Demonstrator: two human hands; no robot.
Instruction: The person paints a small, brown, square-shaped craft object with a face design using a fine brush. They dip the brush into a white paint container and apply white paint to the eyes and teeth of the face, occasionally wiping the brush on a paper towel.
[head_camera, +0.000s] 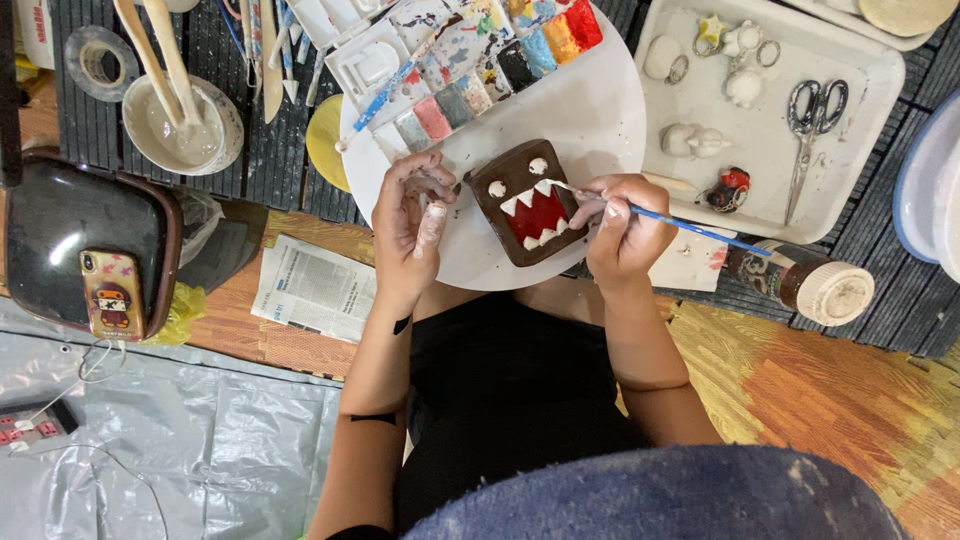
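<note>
We see the brown clay monster (527, 203), a square slab with two white eyes, a red mouth and white jagged teeth, lying on the round white board (590, 120), near its lower edge. Our left hand (410, 225) rests on the board just beside the slab's left edge, its paint-smeared fingers (432, 222) half curled and touching or almost touching that edge; it grips nothing that we can make out. Our right hand (622, 225) is closed around a thin blue paintbrush (690, 226), held like a pen, with the bristle end lying across the slab's upper right corner and the handle pointing out to the right.

On the far part of the board sits a paint palette (480, 55) with wells of red, orange, blue, black, grey and pink, and a second brush (385, 95) lies slanted across it. Left of the board, on the dark slatted worktop (270, 140), stand a bowl (185, 125) with wooden tools in it and a roll of tape (97, 62). To the right is a white tray (860, 140) holding scissors (812, 125) and several small clay figures (693, 140). A jar with a white lid (805, 282) lies on its side below the tray. A folded newspaper (312, 288) lies on the wooden floor at lower left, and a phone (112, 293) rests on a dark seat beside it.
</note>
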